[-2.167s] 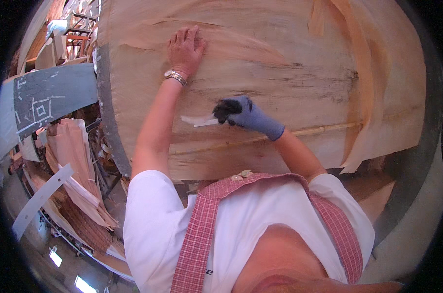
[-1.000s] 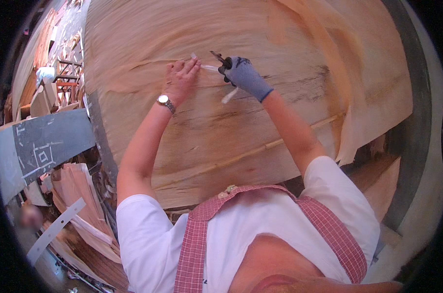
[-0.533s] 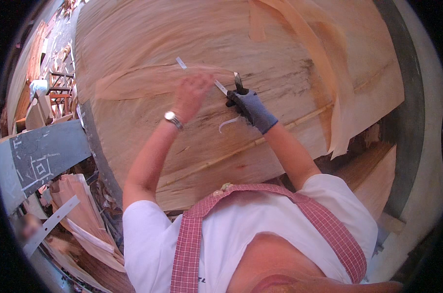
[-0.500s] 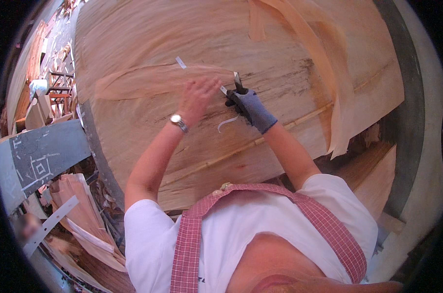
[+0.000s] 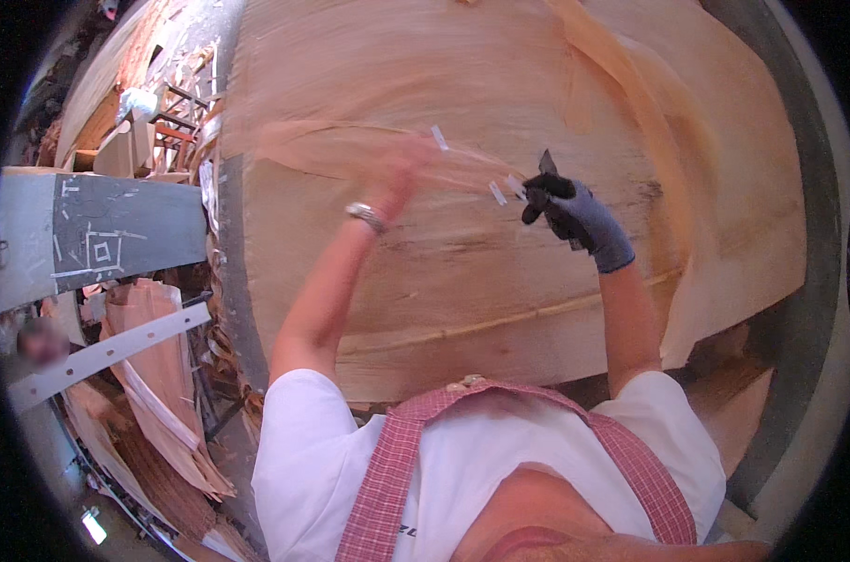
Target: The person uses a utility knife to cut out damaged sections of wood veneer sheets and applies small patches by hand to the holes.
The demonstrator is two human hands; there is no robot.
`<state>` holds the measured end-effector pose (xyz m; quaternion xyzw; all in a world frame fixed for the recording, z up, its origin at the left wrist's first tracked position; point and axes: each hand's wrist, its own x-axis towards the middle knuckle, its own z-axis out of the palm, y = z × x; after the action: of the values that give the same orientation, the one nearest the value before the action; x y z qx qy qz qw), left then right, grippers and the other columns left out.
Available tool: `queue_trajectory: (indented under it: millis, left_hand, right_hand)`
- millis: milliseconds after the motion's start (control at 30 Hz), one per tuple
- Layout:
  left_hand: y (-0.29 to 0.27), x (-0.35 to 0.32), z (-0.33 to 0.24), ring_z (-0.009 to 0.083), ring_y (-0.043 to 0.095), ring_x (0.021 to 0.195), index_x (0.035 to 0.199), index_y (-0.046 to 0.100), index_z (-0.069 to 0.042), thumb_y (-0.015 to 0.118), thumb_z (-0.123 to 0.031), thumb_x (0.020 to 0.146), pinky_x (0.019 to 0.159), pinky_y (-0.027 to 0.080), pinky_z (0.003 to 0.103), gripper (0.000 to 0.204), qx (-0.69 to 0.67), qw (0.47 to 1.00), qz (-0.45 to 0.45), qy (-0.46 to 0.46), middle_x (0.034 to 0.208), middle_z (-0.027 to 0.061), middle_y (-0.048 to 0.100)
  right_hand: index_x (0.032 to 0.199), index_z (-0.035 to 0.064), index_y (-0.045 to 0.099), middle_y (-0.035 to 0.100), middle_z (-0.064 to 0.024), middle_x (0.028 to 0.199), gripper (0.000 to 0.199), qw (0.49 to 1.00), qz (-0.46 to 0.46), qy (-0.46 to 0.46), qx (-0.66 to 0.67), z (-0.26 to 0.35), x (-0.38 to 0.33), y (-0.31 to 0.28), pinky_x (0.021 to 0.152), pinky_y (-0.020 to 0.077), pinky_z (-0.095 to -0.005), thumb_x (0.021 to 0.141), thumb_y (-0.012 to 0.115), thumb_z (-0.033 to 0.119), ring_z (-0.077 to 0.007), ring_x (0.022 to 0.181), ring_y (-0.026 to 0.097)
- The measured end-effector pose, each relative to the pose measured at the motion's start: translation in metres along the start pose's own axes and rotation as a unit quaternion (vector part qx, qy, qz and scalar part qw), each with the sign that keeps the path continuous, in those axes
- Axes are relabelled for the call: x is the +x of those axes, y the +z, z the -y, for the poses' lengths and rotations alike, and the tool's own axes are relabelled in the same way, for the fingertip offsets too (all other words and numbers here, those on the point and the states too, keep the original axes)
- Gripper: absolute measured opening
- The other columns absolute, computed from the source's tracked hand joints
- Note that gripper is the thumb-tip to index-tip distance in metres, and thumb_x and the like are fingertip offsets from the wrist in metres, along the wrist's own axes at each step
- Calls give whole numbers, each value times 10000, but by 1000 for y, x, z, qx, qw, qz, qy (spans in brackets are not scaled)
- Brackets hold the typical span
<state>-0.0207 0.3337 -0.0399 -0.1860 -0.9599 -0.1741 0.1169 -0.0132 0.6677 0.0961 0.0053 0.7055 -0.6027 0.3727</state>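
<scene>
A broad sheet of wood veneer lies in front of me, with a pinkish strip of veneer across its middle. My left hand, bare with a wristwatch, is over that strip; its fingers are smeared by motion. My right hand, in a grey and black glove, is closed on a knife, its dark blade pointing away from me. A short white tape piece sits beyond my left hand. Two more, one tape piece and another, are beside my right fingertips.
A long orange-tan veneer strip curves down the sheet's right side. To the left are a grey-blue board with white marks, a pale perforated bar and stacked veneer scraps. A grey edge bounds the right.
My left hand has moved left over the sheet, away from my right hand. The curled white strip by the glove no longer shows; a short tape piece now appears there. The view has shifted.
</scene>
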Motion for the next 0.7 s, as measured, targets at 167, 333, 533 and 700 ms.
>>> queue_trajectory:
  millis: [167, 333, 533, 700]
  left_hand:
    - [-55, -10, 130, 240, 424, 1331, 1411, 427, -213, 516, -174, 896, 1143, 168, 516, 524, 268, 954, 21, -132, 1372, 51, 527]
    - [-76, -1, 151, 198, 543, 1181, 1224, 583, -191, 548, -109, 871, 1126, 200, 532, 364, 278, 950, 103, -98, 1210, 14, 622]
    - [-94, -6, 179, 222, 619, 965, 975, 623, -148, 582, -154, 854, 1018, 326, 516, 128, 210, 968, 80, -113, 978, 25, 666]
    - [-111, -42, 219, 304, 650, 865, 996, 610, -129, 560, -175, 878, 830, 449, 509, 136, 169, 961, 19, -216, 928, 102, 676]
  right_hand:
    - [1039, 49, 631, 686, -31, 777, 284, 996, 86, 20, 0, -5, 19, 44, 413, 341, -206, 921, 632, 306, -42, 451, 410]
    - [975, 53, 645, 690, -33, 767, 274, 994, 110, 18, -12, -1, 41, 71, 423, 355, -211, 913, 641, 320, -44, 469, 435]
    - [1021, 55, 643, 683, -30, 780, 296, 994, 108, 24, 1, -3, 48, 85, 401, 325, -203, 922, 628, 334, -41, 449, 407]
    - [1085, 59, 617, 710, -22, 870, 344, 990, 133, 9, -35, 10, 60, 102, 461, 398, -214, 930, 614, 366, -59, 509, 474]
